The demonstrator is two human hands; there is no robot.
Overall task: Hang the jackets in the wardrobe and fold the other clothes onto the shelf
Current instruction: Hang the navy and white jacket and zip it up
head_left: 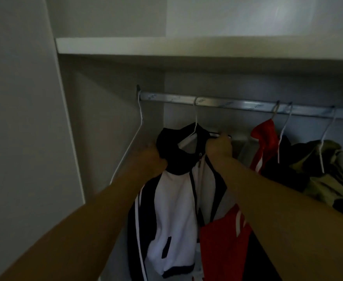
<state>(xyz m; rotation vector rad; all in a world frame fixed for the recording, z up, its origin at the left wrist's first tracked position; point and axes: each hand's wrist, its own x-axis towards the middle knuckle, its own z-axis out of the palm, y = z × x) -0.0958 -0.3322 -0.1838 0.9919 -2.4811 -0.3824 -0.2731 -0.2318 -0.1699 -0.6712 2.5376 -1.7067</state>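
A white and black jacket (172,216) hangs on a white wire hanger (196,122) hooked over the metal rail (237,104) inside the wardrobe. My left hand (152,157) grips the jacket's black collar on its left side. My right hand (219,148) pinches the collar's right side near the hanger's shoulder. A red jacket (264,142) hangs just to the right, and its lower part (225,240) shows below my right forearm. Further right an olive jacket (326,171) hangs from another hanger.
An empty white hanger (132,138) hangs at the rail's left end against the side wall (105,128). A white shelf (166,46) runs above the rail. The wardrobe's left panel (24,118) stands close on the left.
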